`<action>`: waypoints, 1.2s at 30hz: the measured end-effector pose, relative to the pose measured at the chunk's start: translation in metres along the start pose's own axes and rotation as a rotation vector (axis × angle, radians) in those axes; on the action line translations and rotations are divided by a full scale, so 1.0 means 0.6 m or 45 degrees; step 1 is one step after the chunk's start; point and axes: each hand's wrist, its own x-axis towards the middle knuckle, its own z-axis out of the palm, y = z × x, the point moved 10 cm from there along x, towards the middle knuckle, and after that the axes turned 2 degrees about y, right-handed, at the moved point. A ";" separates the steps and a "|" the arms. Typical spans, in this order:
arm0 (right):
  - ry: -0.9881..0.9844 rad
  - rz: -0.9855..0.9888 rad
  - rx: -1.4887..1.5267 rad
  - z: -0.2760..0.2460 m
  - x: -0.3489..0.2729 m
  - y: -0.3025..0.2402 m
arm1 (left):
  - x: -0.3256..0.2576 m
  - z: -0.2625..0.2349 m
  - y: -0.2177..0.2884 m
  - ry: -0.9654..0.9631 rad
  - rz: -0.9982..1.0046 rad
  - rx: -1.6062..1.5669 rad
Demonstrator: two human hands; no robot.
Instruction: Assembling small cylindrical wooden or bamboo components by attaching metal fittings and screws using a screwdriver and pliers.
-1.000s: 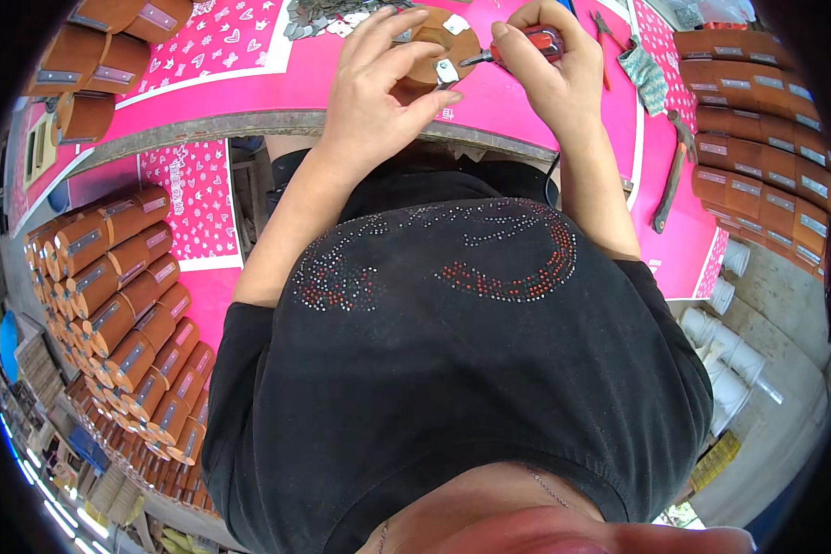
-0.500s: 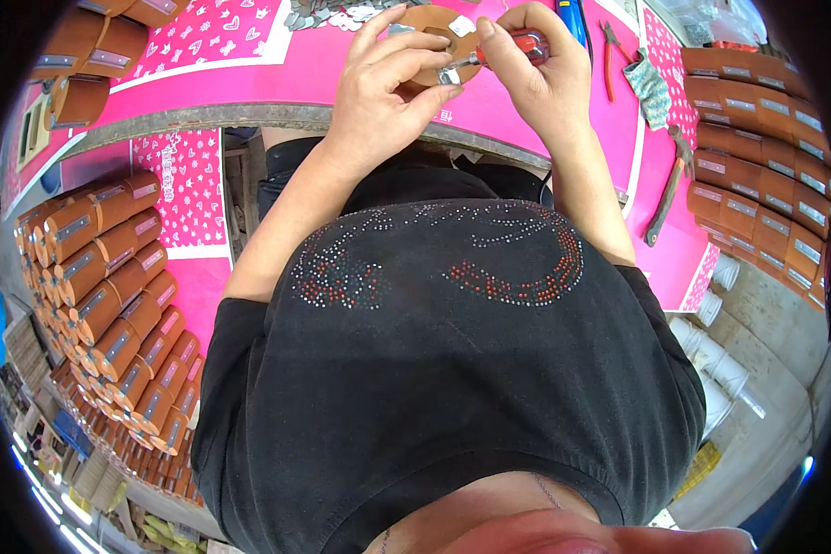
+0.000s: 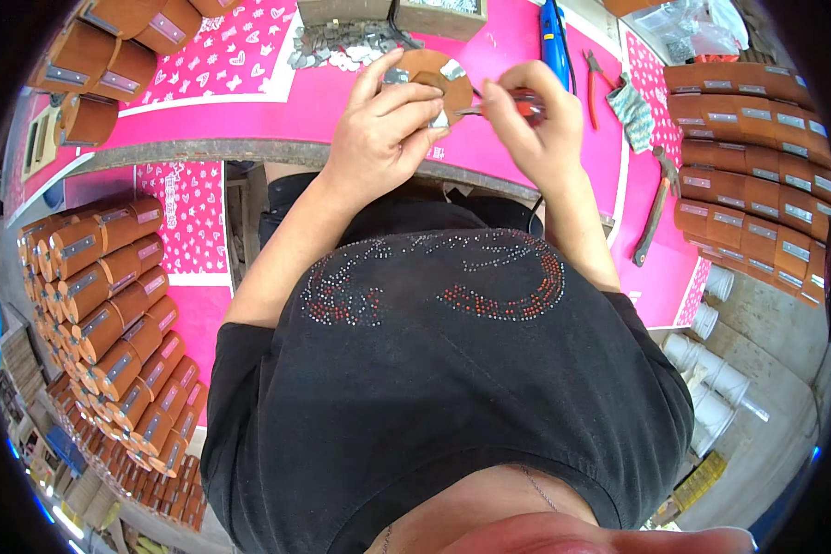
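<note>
My left hand (image 3: 388,129) is closed around a round brown wood-coloured piece (image 3: 427,61) at the far edge of the pink table's near side, fingers lying over its face. Small silver metal tabs (image 3: 452,69) sit at several spots along its rim. Fingers of my right hand (image 3: 545,125) wrap round a screwdriver (image 3: 530,109) with a red, partly see-through handle. Its shaft points left toward the tab (image 3: 440,119) near my left fingertips. Whether the tip touches that tab I cannot tell.
Flat metal pieces (image 3: 342,48) lie beyond my left hand. To the right are a blue power tool (image 3: 554,42), red-handled pliers (image 3: 592,106), a glove (image 3: 632,115) and a hammer (image 3: 653,208). Brown cylinders are stacked at left (image 3: 102,277) and right (image 3: 757,138).
My right hand and the screwdriver have drawn slightly away from the round piece. The view has tilted, so the table appears lower and more of its far side shows.
</note>
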 end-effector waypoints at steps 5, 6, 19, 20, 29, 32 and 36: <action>0.199 0.197 0.128 -0.059 0.002 0.037 | 0.001 -0.005 -0.033 -0.114 -0.055 -0.176; 0.210 0.177 0.170 -0.057 0.003 0.028 | -0.001 -0.004 -0.038 -0.110 -0.112 -0.162; -0.049 0.092 -0.006 0.045 0.012 0.013 | -0.011 -0.006 -0.054 -0.034 -0.203 -0.299; -0.057 0.097 -0.007 0.045 0.009 0.015 | -0.012 -0.006 -0.054 -0.032 -0.211 -0.302; -0.082 0.109 -0.037 0.044 0.004 0.012 | -0.032 -0.019 -0.042 0.350 0.439 -0.581; -0.075 0.149 -0.034 0.041 0.006 0.018 | -0.023 -0.035 -0.024 0.359 0.470 -0.583; -0.212 0.091 0.038 0.050 0.018 0.005 | -0.005 -0.010 -0.051 -0.030 -0.216 -0.316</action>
